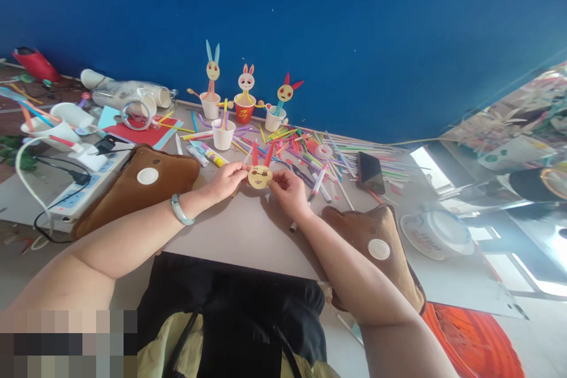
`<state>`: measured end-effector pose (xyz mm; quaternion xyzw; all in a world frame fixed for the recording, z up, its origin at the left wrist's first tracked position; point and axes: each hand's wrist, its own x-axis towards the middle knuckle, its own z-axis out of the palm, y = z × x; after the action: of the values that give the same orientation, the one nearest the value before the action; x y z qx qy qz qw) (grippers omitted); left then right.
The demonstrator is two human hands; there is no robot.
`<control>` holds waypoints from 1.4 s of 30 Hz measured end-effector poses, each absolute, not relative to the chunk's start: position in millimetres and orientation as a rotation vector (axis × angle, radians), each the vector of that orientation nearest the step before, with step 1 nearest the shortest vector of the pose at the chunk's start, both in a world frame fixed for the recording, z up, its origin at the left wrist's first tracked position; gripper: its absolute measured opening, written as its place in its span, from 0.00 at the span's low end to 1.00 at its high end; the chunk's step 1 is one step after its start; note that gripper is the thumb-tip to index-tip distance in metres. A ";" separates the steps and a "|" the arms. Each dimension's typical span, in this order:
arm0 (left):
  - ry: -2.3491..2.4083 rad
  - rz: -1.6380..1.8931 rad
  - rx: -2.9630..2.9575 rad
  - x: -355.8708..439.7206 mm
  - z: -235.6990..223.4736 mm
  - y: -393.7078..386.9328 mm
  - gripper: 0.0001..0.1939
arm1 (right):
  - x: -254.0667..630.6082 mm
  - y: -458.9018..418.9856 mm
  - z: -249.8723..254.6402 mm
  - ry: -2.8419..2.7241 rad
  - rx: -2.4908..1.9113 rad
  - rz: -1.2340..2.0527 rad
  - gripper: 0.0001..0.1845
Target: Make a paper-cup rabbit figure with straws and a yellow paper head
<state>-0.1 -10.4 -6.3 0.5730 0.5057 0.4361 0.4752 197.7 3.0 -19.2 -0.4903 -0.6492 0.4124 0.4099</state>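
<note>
Between my two hands I hold up a round paper rabbit face (260, 178) with red ears, drawn eyes and a mouth. My left hand (229, 181) pinches its left edge, and my right hand (290, 192) grips the right edge. Just beyond stands a white paper cup (223, 134) with purple and yellow sticks in it. Three finished-looking rabbit figures stand in cups at the back: one with blue ears (212, 71), one with a white face (246, 81) and one with red ears (284, 93).
Colored sticks (305, 147), markers (318, 183) and a tape roll (323, 152) lie scattered ahead. A phone (370, 172) is at the right. Brown cushions (146, 189) flank my arms. A power strip (88, 180) and red paper (142, 133) are at the left; a lidded bowl (436, 233) sits far right.
</note>
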 end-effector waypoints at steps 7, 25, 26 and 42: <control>1.226 1.093 1.422 -2.1 -13.8 -6.8 0.11 | 197.8 3.5 -19.5 -1.627 -1.238 1.052 0.13; 1.300 1.022 1.436 -0.9 -5.1 -10.5 0.09 | 197.7 2.3 -17.8 -1.627 -1.225 1.047 0.11; 1.305 1.020 1.431 -0.7 -5.2 -10.4 0.09 | 197.6 2.3 -17.8 -1.626 -1.222 1.048 0.11; 1.328 1.034 1.493 -3.3 -12.6 -8.6 0.09 | 197.0 3.0 -19.1 -1.609 -1.196 1.075 0.12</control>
<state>-3.3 -8.6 -12.6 0.5987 0.5326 0.4145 0.4313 197.0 3.0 -19.1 -0.4772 -0.6419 0.4288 0.4198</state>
